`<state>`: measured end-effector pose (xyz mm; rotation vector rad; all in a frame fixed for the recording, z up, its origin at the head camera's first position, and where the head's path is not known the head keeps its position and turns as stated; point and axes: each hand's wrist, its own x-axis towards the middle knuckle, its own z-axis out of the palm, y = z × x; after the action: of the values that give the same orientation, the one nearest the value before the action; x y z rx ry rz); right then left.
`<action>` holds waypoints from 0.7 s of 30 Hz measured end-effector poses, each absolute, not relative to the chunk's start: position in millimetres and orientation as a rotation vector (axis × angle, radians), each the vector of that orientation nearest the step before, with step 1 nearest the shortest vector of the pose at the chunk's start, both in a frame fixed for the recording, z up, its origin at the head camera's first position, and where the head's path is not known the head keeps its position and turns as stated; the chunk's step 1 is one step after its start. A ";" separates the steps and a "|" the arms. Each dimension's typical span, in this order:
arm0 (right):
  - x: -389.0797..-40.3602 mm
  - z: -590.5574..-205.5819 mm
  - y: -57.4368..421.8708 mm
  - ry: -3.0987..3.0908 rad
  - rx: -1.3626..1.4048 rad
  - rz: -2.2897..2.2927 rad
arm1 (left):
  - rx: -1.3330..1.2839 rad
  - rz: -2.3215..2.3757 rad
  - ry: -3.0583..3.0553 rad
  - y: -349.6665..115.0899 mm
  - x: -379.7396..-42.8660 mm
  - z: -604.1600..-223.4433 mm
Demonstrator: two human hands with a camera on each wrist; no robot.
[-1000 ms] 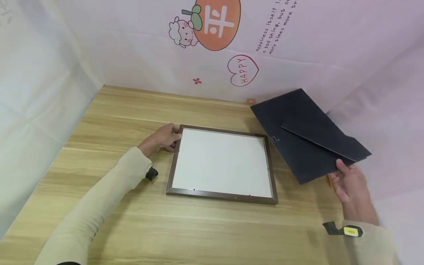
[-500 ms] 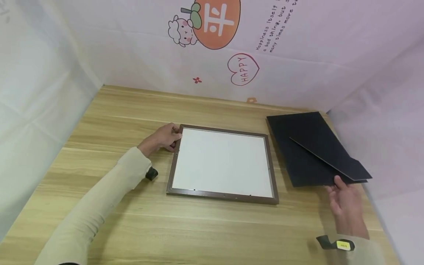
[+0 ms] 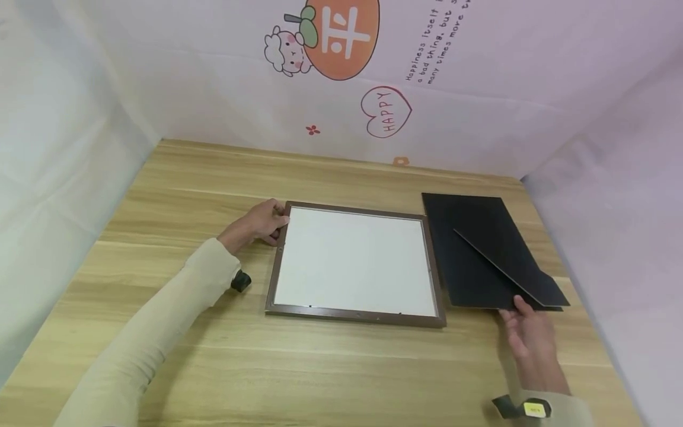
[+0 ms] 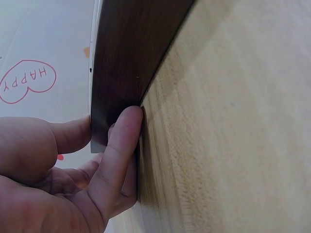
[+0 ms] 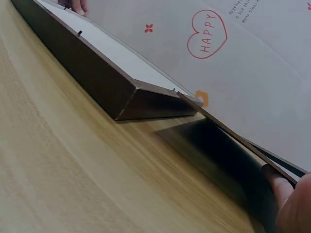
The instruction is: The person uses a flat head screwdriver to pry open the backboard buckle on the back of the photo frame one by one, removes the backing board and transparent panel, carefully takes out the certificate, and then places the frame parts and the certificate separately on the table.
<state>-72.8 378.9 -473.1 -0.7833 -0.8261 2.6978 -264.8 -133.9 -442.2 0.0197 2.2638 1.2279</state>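
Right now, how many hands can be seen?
2: the left hand grips the left side of the brown frame; the right hand holds the near edge of the black board.

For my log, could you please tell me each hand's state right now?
Left hand: holding the picture frame.
Right hand: holding the black board by its edge.

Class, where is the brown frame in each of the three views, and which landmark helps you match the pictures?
Head: the brown frame lies near the centre, slightly below mid-height.
Left wrist: its dark side runs down from the top edge, left of centre.
Right wrist: it fills the upper left, its nearest corner just left of centre.
Shared landmark: the red HAPPY heart, visible in all three.
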 end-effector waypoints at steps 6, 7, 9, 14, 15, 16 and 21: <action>-72.5 -473.5 373.6 -1.059 -1.005 2.654 | 0.022 1.202 2.271 -135.9 -263.4 -443.9; -72.0 -473.2 373.9 -1.090 -1.044 2.646 | 0.023 1.203 2.270 -135.8 -263.3 -443.9; -71.3 -472.3 375.0 -1.202 -1.122 2.611 | 0.028 1.206 2.269 -135.8 -263.4 -443.8; -70.7 -467.4 381.3 -1.414 -1.233 2.609 | 0.025 1.211 2.267 -135.4 -264.4 -442.4; -70.4 -466.5 382.9 -1.445 -1.241 2.617 | 0.023 1.213 2.266 -135.1 -264.6 -442.0; -69.9 -465.6 384.3 -1.471 -1.247 2.626 | 0.019 1.214 2.265 -135.2 -264.6 -442.2; -61.7 -465.4 389.8 -1.610 -1.192 2.638 | 0.005 1.225 2.258 -134.4 -264.9 -442.6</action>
<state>-61.7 389.8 -465.4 -1.1917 -1.6098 2.6382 -264.9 -134.4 -442.6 0.0048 2.2580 1.2249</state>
